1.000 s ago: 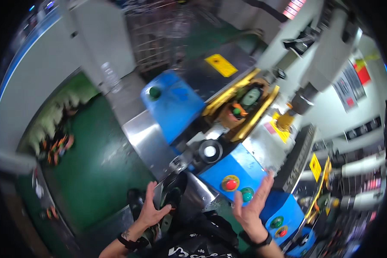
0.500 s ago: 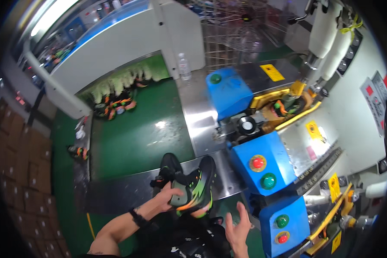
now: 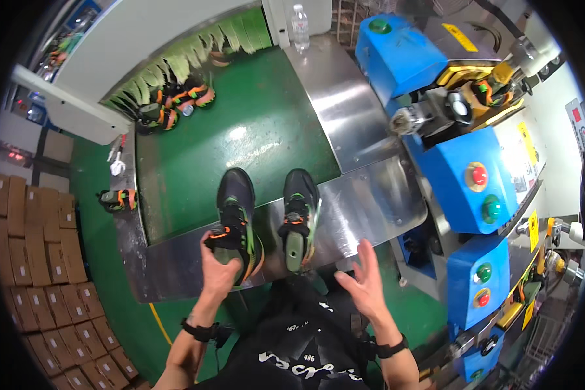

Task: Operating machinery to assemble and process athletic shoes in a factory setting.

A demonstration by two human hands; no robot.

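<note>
Two black sneakers with green and orange trim stand side by side, toes pointing away from me. The left sneaker [image 3: 236, 195] and the right sneaker [image 3: 301, 192] straddle the edge between a green belt and a steel ledge. An olive-green last [image 3: 294, 251] fills the right one's opening. My left hand [image 3: 220, 270] is closed around the heel end of the left sneaker, thumb on its green last. Off to the right of the pair, my right hand [image 3: 366, 285] hangs above the ledge's near side, fingers apart and holding nothing.
Further sneakers [image 3: 192, 97] lie by the fringed tunnel curtain [image 3: 175, 65]. One sneaker [image 3: 118, 199] rests on the left rail. Blue control boxes [image 3: 471, 185] with red and green buttons line the right. A plastic bottle [image 3: 299, 29] stands at the back; cartons [image 3: 42, 253] are stacked left.
The sneaker that lay tipped on its side now stands upright, apart from the other. Both point away from me. My right hand has stayed open, and the view has shifted.
</note>
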